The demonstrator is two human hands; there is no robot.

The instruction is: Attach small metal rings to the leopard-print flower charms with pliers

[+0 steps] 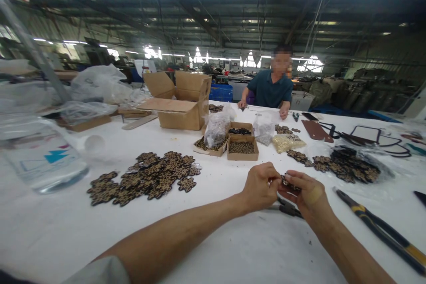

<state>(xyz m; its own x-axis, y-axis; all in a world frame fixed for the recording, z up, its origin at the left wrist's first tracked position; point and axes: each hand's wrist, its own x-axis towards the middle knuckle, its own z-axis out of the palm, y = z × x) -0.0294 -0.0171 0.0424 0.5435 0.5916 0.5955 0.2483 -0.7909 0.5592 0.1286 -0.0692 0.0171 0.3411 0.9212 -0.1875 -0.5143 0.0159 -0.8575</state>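
Near the table's front my right hand (309,193) is closed round a small leopard-print patch (285,180), gripping it between thumb and fingers. My left hand (261,186) is closed in a pinch at the patch's left side; what its fingertips hold is hidden. Beneath both hands lies a dark-handled tool (289,207), partly covered. A heap of leopard-print, scallop-edged patches (156,175) lies to the left, with one loose patch (187,184) at its right end. Large pliers (376,224) with black and yellow handles rest to the right of my right hand.
Small boxes of metal parts (242,156) stand mid-table, beside clear bags (264,128) and a yellowish bag (288,143). Behind is an open carton (181,117). More patches (353,166) lie right; a water jug (43,155) stands left. A co-worker (271,88) sits opposite.
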